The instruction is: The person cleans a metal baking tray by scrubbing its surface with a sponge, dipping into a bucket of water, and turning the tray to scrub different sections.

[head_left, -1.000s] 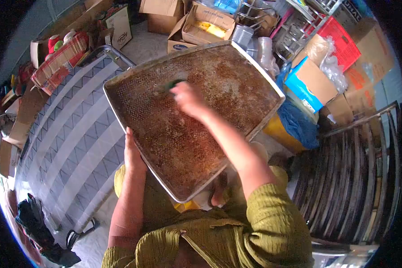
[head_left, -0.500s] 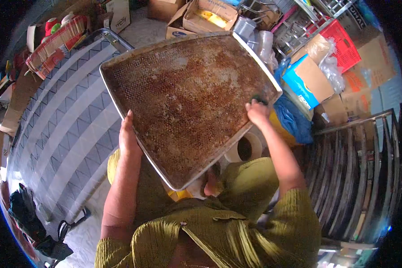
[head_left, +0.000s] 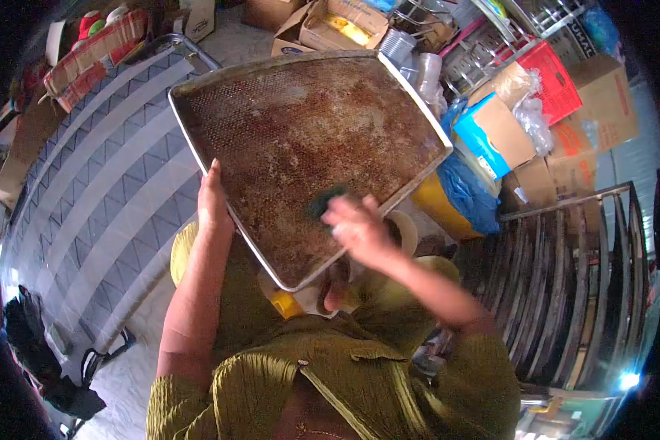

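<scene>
A large perforated baking tray with a pale rim and rusty brown stains is tilted in front of me above my lap. My left hand grips its left rim, with the fingers partly hidden by the edge. Over the lower right part of the tray, my right hand presses a dark green scouring pad to the surface. That hand is smeared by motion, but its fingers are closed round the pad. Below the tray's right edge a pale round container is partly hidden.
To the left stands a bed-like surface with grey stripes. Metal slatted racking is at the right. A blue plastic bag, a blue box, a red crate and cardboard boxes crowd the back.
My right hand has swept the scouring pad leftward and down from the tray's right corner toward its lower middle. My left hand keeps its hold; the tray has shifted only slightly.
</scene>
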The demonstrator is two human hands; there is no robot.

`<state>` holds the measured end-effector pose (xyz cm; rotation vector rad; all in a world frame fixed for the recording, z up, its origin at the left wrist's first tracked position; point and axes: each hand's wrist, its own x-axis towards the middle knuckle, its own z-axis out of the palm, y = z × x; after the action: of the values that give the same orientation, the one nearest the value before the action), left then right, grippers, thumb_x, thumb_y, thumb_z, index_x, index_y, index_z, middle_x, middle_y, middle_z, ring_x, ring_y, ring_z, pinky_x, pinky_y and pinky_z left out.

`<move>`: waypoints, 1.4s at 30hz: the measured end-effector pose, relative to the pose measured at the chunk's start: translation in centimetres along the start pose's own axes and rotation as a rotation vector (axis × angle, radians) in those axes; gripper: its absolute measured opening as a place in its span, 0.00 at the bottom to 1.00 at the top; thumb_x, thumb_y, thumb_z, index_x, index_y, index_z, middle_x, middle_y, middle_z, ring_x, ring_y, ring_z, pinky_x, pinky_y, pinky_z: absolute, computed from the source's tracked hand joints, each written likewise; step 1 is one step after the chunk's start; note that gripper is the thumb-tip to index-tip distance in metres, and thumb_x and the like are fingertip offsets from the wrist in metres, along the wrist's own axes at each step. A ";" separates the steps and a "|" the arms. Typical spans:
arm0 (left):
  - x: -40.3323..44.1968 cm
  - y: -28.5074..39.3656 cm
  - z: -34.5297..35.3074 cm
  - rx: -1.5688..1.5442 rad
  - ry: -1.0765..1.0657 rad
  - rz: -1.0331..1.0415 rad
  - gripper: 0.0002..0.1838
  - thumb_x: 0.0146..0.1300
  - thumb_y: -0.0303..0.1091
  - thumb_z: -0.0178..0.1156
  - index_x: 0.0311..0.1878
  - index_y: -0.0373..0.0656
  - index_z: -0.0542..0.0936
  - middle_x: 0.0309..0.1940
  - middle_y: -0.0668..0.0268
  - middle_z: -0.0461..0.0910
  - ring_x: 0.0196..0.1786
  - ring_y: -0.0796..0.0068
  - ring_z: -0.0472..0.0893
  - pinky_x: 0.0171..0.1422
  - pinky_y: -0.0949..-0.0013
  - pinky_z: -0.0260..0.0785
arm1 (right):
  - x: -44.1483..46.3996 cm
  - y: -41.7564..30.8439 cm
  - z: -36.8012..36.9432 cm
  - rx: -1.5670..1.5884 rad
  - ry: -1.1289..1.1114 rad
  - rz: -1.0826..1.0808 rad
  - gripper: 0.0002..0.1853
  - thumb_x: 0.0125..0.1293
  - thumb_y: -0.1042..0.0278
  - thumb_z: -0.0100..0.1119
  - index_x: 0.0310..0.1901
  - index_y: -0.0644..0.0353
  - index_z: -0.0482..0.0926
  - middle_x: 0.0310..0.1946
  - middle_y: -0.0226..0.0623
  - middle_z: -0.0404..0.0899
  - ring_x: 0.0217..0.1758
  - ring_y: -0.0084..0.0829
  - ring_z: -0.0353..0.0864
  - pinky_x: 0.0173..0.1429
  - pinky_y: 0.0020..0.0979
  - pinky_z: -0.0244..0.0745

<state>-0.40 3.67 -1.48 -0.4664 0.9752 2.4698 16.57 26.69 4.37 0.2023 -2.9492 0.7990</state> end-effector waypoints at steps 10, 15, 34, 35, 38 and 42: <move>1.6 -0.7 -1.2 -0.004 -0.032 0.050 0.22 0.62 0.47 0.52 0.54 0.42 0.68 0.47 0.64 0.72 0.50 0.71 0.71 0.53 0.65 0.66 | 3.1 17.6 -5.0 -0.570 -0.018 0.784 0.23 0.64 0.49 0.40 0.55 0.53 0.70 0.54 0.52 0.68 0.57 0.51 0.66 0.60 0.48 0.59; 3.0 -1.9 -2.2 0.115 0.051 0.181 0.27 0.63 0.52 0.50 0.59 0.43 0.67 0.54 0.62 0.72 0.53 0.63 0.73 0.55 0.56 0.67 | 1.1 2.8 0.1 -0.198 0.113 0.220 0.17 0.61 0.65 0.51 0.52 0.60 0.72 0.57 0.52 0.64 0.59 0.47 0.66 0.56 0.39 0.68; -2.1 1.0 2.0 -0.082 0.062 0.090 0.19 0.64 0.46 0.50 0.53 0.44 0.69 0.45 0.66 0.73 0.47 0.72 0.73 0.53 0.64 0.67 | 15.9 1.6 5.8 -0.053 0.240 -0.031 0.16 0.62 0.68 0.51 0.51 0.62 0.73 0.55 0.49 0.69 0.58 0.45 0.69 0.62 0.36 0.62; -1.7 0.8 1.9 -0.118 0.006 0.095 0.19 0.64 0.46 0.50 0.52 0.44 0.69 0.44 0.66 0.74 0.46 0.72 0.73 0.52 0.64 0.67 | 16.2 1.4 8.0 0.073 0.234 -0.093 0.16 0.61 0.71 0.52 0.50 0.62 0.73 0.54 0.48 0.70 0.57 0.44 0.69 0.62 0.38 0.63; -0.2 -0.3 0.3 -0.117 -0.025 0.110 0.19 0.64 0.46 0.51 0.51 0.44 0.70 0.42 0.66 0.75 0.44 0.72 0.73 0.51 0.65 0.67 | 13.5 -5.4 9.4 0.000 0.216 -0.319 0.16 0.53 0.78 0.50 0.46 0.67 0.73 0.50 0.51 0.69 0.53 0.49 0.68 0.58 0.41 0.64; -0.5 -0.5 0.4 -0.119 -0.079 0.129 0.20 0.64 0.48 0.51 0.51 0.43 0.70 0.43 0.66 0.74 0.44 0.72 0.73 0.52 0.65 0.66 | 6.9 -7.7 5.7 0.135 -0.044 -0.367 0.18 0.57 0.73 0.51 0.50 0.65 0.72 0.56 0.50 0.66 0.59 0.48 0.64 0.64 0.43 0.57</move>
<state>0.22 4.12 -1.24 -0.3501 0.8549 2.6513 10.67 16.50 3.99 0.7514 -2.7687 0.9421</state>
